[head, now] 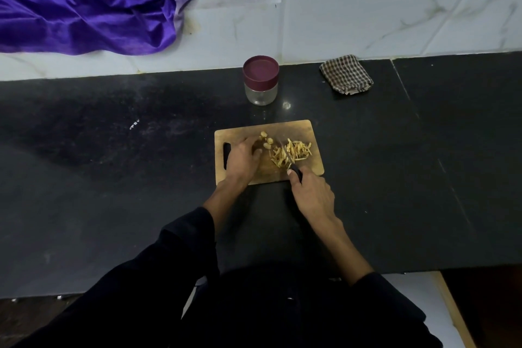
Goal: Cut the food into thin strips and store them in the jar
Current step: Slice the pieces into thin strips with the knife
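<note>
Surface: dark stone counter (113, 178) against a pale marble-veined wall; purple satin cloth (84, 0) draped at 10 o'clock; folded checked cloth (346, 74) on the counter at 1 o'clock

Item 1: wooden cutting board (265, 172), centre of view, handle slot at its 9 o'clock end

Item 2: pile of pale yellow strips (293, 151) on the board's 3 o'clock half; a few uncut chunks (267, 143) just beside the pile at its 9 o'clock side

Item 3: clear jar (261, 80) with maroon lid on, standing at 12 o'clock from the board, well apart from both hands

Item 4: our left hand (242, 158), palm down on the board, fingers curled, tips touching the chunks

Item 5: our right hand (310, 192), fingers wrapped round the black handle of a knife (291, 162); the blade lies across the strip pile, pointing toward 11 o'clock

Both forearms bare, dark sleeves pushed back
</note>
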### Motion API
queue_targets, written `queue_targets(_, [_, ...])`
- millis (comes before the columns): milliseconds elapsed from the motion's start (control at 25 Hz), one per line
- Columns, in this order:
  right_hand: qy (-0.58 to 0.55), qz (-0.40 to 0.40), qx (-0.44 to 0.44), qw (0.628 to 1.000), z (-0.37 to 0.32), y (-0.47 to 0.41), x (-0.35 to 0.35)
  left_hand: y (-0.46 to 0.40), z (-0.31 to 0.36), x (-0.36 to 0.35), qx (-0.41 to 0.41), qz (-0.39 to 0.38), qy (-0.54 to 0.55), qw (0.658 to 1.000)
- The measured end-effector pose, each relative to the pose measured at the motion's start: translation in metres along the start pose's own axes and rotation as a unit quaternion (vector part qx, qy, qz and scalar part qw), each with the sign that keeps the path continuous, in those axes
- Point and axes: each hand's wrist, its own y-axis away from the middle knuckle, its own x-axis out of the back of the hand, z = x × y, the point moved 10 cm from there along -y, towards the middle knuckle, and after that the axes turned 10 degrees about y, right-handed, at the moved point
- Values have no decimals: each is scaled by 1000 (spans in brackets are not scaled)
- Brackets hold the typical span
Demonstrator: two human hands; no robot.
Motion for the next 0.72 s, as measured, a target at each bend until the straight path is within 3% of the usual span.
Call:
queue_targets(360, [-5, 0, -7, 1000, 4, 0, -1, -17, 0, -14, 50, 4, -126, 991])
queue_targets(720, [-5, -8, -13, 1000, 3, -1, -4, -19, -1, -16, 45, 1, -116, 992])
